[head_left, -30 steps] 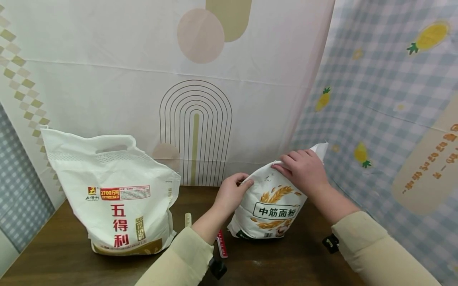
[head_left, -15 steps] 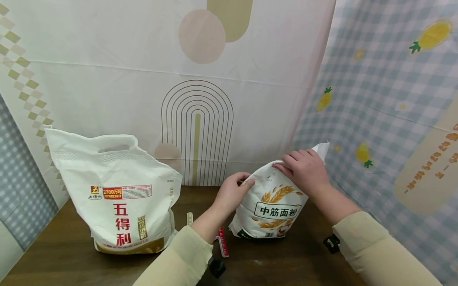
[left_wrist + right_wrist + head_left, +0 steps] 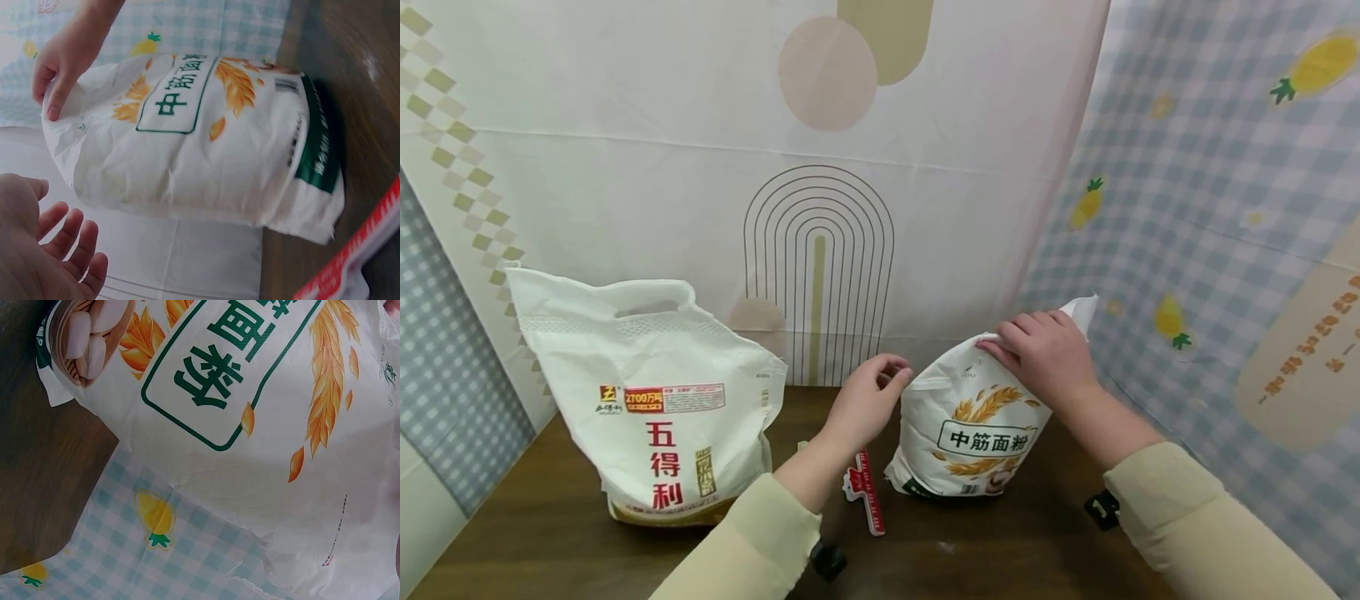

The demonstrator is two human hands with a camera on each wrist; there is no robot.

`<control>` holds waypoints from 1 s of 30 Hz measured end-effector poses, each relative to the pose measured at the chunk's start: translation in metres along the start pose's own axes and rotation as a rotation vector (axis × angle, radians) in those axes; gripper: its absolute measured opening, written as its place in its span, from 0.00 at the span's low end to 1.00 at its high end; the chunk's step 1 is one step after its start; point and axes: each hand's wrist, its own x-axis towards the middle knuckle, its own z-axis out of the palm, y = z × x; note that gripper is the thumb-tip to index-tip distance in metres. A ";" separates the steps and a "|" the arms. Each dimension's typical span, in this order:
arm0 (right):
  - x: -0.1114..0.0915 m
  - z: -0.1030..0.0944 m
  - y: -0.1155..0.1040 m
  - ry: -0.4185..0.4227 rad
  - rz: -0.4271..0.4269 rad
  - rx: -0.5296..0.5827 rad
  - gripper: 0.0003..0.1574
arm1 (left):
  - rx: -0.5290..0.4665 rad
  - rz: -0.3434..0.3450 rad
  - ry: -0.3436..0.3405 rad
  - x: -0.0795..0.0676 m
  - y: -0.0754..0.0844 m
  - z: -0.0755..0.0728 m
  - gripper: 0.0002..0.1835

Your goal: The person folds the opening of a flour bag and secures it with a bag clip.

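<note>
A white flour bag (image 3: 973, 421) with wheat ears and a green-framed label stands on the table, leaning right. My right hand (image 3: 1048, 354) grips its folded top edge, thumb at the front. Beside the upper left corner of the bag is my left hand (image 3: 861, 406), holding nothing. The left wrist view shows its fingers (image 3: 80, 250) spread and slightly bent, apart from the bag. A red and white plastic strip (image 3: 868, 493) with a side tab lies on the table below my left hand. In the right wrist view the bag's front (image 3: 275, 394) fills most of the picture, and my right hand is mostly cut off.
A larger white flour bag (image 3: 700, 367) with red lettering and a handle slot stands on the left of the dark wooden table (image 3: 940, 558). A pale strip (image 3: 802, 446) shows partly behind my left forearm. Patterned cloths (image 3: 647, 200) hang behind and right.
My left hand has let go of the smaller flour bag's left edge and moved a little left. The right hand keeps its hold. More of the red and white strip shows.
</note>
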 end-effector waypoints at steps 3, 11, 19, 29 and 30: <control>0.000 -0.001 0.000 0.004 -0.001 -0.005 0.19 | 0.054 -0.018 -0.004 -0.004 -0.004 -0.005 0.13; -0.001 -0.002 0.000 0.006 -0.009 -0.010 0.19 | 0.243 -0.066 -0.061 -0.015 -0.025 -0.011 0.12; -0.002 -0.002 0.000 0.007 -0.008 -0.003 0.20 | 0.509 -0.051 -0.151 -0.028 -0.051 -0.014 0.12; -0.003 0.000 0.000 0.007 -0.005 -0.007 0.19 | 0.737 -0.057 -0.273 -0.046 -0.072 -0.010 0.17; -0.003 0.000 0.000 0.007 -0.004 -0.007 0.19 | 0.752 -0.060 -0.284 -0.047 -0.073 -0.010 0.17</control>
